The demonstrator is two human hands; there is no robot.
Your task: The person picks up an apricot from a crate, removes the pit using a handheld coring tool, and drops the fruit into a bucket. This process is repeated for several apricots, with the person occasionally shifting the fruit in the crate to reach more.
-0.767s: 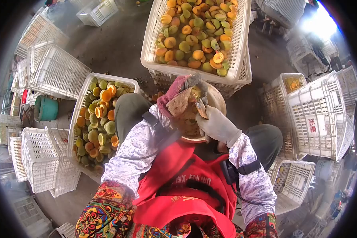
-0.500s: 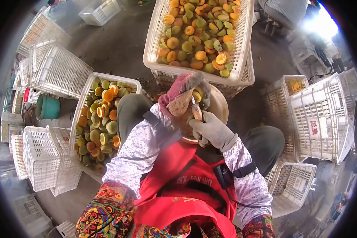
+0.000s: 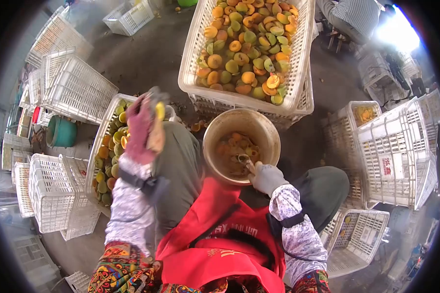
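Note:
My left hand [image 3: 145,128], in a maroon and tan glove, is smeared by motion beside the left crate [image 3: 101,146] of apricots. A yellow apricot half [image 3: 160,111] shows at its closed fingers. My right hand [image 3: 269,179], in a grey glove, is closed around a wooden-handled pitting spoon [image 3: 243,158] with a rounded metal tip. That tip is over the bucket [image 3: 208,146] between my knees, where pits and wet scraps [image 3: 232,146] lie at the bottom. The left crate holds whole and halved apricots, partly hidden by my left hand.
A large white crate [image 3: 187,73] of apricot halves stands on another crate ahead. White crates [image 3: 78,88] are stacked at left, near a green bucket [image 3: 63,132], and more crates [image 3: 391,151] stand at right. Another person [image 3: 354,19] sits at the upper right.
My left hand has moved from above the bucket to the left, towards the crate of apricots. My right hand has lowered the pitting spoon over the bucket, whose inside now shows.

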